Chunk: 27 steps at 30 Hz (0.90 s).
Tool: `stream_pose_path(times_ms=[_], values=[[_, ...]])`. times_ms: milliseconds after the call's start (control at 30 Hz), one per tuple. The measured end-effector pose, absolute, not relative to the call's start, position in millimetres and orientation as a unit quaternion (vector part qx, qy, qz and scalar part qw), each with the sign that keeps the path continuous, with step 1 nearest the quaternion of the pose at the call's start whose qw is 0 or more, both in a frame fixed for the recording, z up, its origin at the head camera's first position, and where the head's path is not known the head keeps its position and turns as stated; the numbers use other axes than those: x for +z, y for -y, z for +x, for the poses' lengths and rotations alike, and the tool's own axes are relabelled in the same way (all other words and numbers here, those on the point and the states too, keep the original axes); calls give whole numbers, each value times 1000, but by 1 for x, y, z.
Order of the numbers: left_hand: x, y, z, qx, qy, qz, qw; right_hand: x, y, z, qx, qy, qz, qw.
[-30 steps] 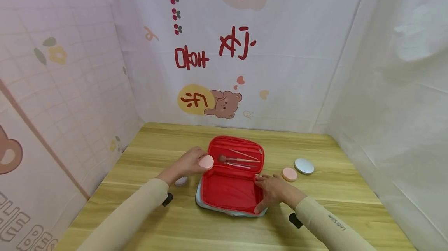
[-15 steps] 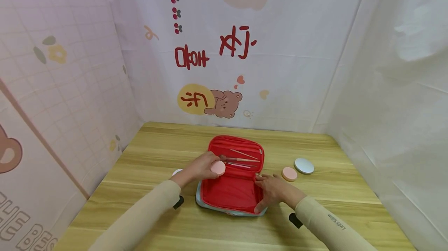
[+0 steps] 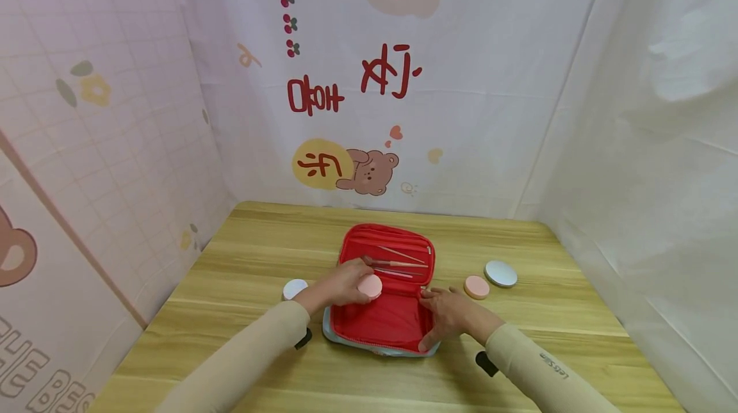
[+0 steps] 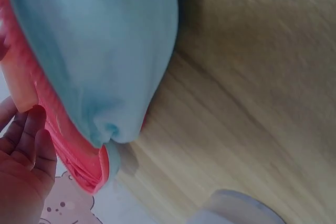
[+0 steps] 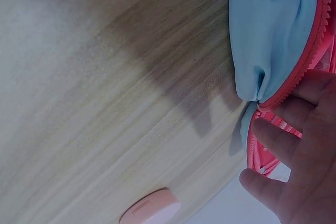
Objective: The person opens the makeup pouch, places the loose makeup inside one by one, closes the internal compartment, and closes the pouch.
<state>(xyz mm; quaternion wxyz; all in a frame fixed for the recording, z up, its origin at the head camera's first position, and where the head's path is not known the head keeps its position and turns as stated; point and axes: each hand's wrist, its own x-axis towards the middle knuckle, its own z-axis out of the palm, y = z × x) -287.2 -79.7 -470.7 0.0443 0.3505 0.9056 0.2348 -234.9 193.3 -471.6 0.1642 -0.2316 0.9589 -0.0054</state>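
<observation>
Cloth pouch (image 3: 383, 326), light blue outside and red-lined, lies open on the pale wood-grain worktop (image 3: 357, 390), the right hand (image 3: 452, 314) resting on its right side with fingers spread apart; were that hand to lift, I reckon the soft fabric could sag inward. Just beyond, the left hand (image 3: 346, 283) pinches a flat round pink case (image 3: 369, 287) over the pouch's left part, and a looser hold could, I'd guess, let it slip and knock the slim, pale-handled brush (image 3: 406, 265) behind.

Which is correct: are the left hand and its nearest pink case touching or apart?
Touching. The left wrist view shows the left hand with fingers against the edge of the pink case.
</observation>
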Motion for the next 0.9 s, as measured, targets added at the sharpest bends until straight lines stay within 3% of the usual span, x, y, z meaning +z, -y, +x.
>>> stream_pose_path(times_ms=[900], values=[[-485,50,-281,193,-897,396,47,-470,-192,-234,3,-959,-228,168]])
